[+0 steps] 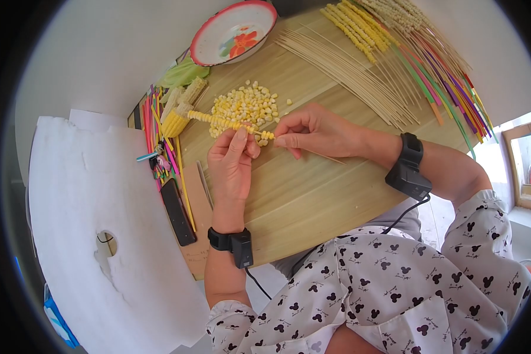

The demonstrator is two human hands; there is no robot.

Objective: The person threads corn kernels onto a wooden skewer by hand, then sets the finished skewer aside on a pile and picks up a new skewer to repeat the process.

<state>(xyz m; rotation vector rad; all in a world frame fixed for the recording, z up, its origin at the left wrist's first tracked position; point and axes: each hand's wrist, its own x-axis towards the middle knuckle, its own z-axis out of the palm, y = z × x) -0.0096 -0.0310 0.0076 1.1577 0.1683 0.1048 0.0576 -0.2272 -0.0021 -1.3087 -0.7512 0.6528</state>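
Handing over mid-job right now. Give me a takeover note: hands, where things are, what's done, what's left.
Left hand: shut on the skewer, thumb on its threaded kernels.
Right hand: pinching the same skewer at the last kernel; the bare end pokes out past it.
Loose kernels are piled on the board, with cob pieces beside them. Bare skewers and filled skewers lie at the far edge.
Done: one stretch threaded.
Left: bare stretch, loose pile.

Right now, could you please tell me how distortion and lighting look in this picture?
Head view: strong fisheye, dark vignette all round; soft even light, far right blown out; left hand, right hand and corn skewer sharp, faint shadows on the table.
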